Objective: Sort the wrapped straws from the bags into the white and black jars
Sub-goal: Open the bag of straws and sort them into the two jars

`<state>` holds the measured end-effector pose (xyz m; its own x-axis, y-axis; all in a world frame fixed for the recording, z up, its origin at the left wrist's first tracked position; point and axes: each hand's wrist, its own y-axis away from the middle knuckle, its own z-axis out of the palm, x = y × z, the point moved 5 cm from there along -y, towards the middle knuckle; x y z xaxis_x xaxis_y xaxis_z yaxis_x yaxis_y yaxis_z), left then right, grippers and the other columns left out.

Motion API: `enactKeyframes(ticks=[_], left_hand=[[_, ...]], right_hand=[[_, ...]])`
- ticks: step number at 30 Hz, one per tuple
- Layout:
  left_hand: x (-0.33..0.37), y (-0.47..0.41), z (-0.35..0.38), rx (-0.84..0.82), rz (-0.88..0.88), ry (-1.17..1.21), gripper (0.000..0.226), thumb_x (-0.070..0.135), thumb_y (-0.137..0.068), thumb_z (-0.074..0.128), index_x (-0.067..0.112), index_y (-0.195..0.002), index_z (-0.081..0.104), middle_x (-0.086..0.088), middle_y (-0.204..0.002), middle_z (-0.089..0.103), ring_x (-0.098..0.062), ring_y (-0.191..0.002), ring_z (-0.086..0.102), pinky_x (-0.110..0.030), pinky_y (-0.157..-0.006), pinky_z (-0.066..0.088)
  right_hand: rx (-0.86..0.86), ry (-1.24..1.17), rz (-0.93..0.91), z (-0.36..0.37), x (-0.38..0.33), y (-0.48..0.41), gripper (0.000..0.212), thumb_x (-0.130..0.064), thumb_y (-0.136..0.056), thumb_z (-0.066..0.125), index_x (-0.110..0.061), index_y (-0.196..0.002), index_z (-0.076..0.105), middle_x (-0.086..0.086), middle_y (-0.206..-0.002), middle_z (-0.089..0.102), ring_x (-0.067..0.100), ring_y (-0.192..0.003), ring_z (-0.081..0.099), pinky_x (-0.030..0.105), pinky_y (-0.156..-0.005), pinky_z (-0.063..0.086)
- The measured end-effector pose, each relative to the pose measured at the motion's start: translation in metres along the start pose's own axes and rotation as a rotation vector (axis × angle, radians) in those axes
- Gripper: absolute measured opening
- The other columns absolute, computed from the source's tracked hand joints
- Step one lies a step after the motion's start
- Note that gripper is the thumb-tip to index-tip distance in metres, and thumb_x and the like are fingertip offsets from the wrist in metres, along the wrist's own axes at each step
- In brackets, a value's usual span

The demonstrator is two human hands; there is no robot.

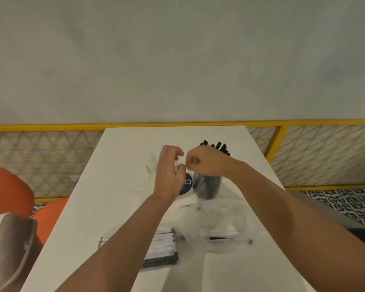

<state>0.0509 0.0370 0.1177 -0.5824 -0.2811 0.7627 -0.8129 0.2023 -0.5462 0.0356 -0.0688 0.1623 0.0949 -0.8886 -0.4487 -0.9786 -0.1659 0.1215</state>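
Left of the black jar and nearer to us lies the fuller bag. White and black wrapped straws are packed flat inside it, and the left forearm partly covers it.

Just left of the black jar, touching it or nearly so, stands the white jar. We see only its purple label and a pale blur above. The left hand hides the rest. That hand hangs in front of the white jar with its fingers curled and thumb and forefinger close together. A thin pale line there may be a wrapped straw, but we cannot tell.

The right hand is above the black jar, balled like a fist. We cannot tell whether it grips anything. Behind it, black straws stand fanned in the black jar.

On our side of the black jar, a nearly empty clear bag lies crumpled on the table.

Risks, as we judge them:
- The two jar mouths adjoin, so a straw released between the hands could fall into the wrong jar.
- The right wrist is low over the fanned tips, so snagging them could tip the black jar into its neighbour.
- A forearm dragged back could sweep the fuller bag toward the table edge.
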Motion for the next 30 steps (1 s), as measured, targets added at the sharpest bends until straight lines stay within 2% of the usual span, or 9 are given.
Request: enactKeyframes(ticks=[3,6,9,14,17,19,24,27,30], left_hand=[[-0.003,0.028,0.031,-0.162,-0.040,0.050,0.018,0.001,-0.074,0.042,0.015,-0.084,0.048,0.007,-0.083,0.044,-0.004,-0.073,0.044,-0.011,-0.064,0.037],[-0.020,0.060,0.064,-0.347,-0.053,-0.078,0.012,0.006,-0.082,0.046,0.016,-0.088,0.051,0.007,-0.086,0.046,-0.007,-0.077,0.044,-0.017,-0.070,0.037],[-0.041,0.087,0.095,-0.613,-0.032,-0.391,0.028,0.018,-0.089,0.052,0.015,-0.117,0.052,-0.001,-0.123,0.048,-0.016,-0.111,0.044,-0.031,-0.097,0.038],[-0.073,0.129,0.120,-1.077,-0.193,-0.696,0.088,0.059,-0.080,0.058,0.025,-0.148,0.014,-0.002,-0.159,0.002,-0.028,-0.146,0.005,-0.045,-0.118,0.010],[-0.086,0.147,0.129,-1.231,-0.178,-0.788,0.104,0.062,-0.076,0.061,0.026,-0.150,-0.002,-0.006,-0.159,-0.009,-0.032,-0.146,-0.001,-0.052,-0.117,0.009],[-0.086,0.153,0.135,-1.254,-0.114,-0.851,0.103,0.060,-0.076,0.063,0.025,-0.150,0.001,-0.007,-0.158,-0.003,-0.032,-0.144,0.005,-0.053,-0.115,0.014],[-0.074,0.147,0.143,-1.173,0.054,-0.859,0.064,0.053,-0.083,0.056,0.019,-0.135,0.038,-0.007,-0.137,0.034,-0.029,-0.123,0.036,-0.043,-0.104,0.034],[-0.075,0.143,0.141,-1.152,0.031,-0.790,0.040,0.035,-0.091,0.050,0.013,-0.125,0.048,-0.007,-0.130,0.041,-0.025,-0.118,0.040,-0.036,-0.098,0.039],[-0.086,0.139,0.140,-1.141,-0.076,-0.835,0.028,0.014,-0.093,0.044,0.013,-0.121,0.051,-0.005,-0.126,0.045,-0.023,-0.116,0.044,-0.045,-0.099,0.039]], right_hand=[[-0.203,0.078,0.079,0.030,0.036,0.016,0.014,-0.010,-0.088,0.052,-0.011,-0.078,0.063,-0.003,-0.068,0.050,0.011,-0.061,0.046,0.017,-0.060,0.039],[-0.187,0.074,0.154,0.061,0.078,0.030,0.017,-0.007,-0.086,0.051,-0.005,-0.076,0.065,-0.003,-0.065,0.051,0.010,-0.059,0.045,0.007,-0.048,0.033],[-0.119,0.021,0.188,0.093,0.117,0.045,0.015,-0.005,-0.082,0.059,-0.004,-0.094,0.069,0.003,-0.088,0.057,0.017,-0.082,0.053,0.010,-0.064,0.034],[-0.320,0.026,0.337,0.148,0.168,0.075,0.099,-0.033,-0.063,0.082,-0.033,-0.143,0.024,-0.003,-0.143,0.028,0.020,-0.134,0.028,0.040,-0.103,0.042],[-0.371,0.122,0.322,0.162,0.183,0.091,0.117,-0.034,-0.066,0.081,-0.028,-0.149,-0.002,0.002,-0.158,0.001,0.024,-0.146,0.001,0.041,-0.118,0.014],[-0.363,0.186,0.275,0.168,0.189,0.096,0.122,-0.036,-0.067,0.080,-0.023,-0.148,-0.011,0.005,-0.159,-0.006,0.024,-0.147,-0.007,0.038,-0.118,0.002],[-0.305,0.083,0.249,0.174,0.200,0.101,0.119,-0.030,-0.069,0.079,-0.020,-0.148,-0.010,0.004,-0.158,-0.007,0.022,-0.146,-0.008,0.036,-0.119,0.004],[-0.211,-0.065,0.263,0.171,0.203,0.103,0.113,-0.023,-0.069,0.079,-0.020,-0.149,0.000,0.002,-0.158,0.002,0.019,-0.146,0.000,0.027,-0.116,0.008],[-0.101,-0.212,0.319,0.170,0.210,0.106,0.101,-0.019,-0.066,0.082,-0.017,-0.146,0.020,0.002,-0.153,0.022,0.019,-0.141,0.022,0.015,-0.108,0.018]])
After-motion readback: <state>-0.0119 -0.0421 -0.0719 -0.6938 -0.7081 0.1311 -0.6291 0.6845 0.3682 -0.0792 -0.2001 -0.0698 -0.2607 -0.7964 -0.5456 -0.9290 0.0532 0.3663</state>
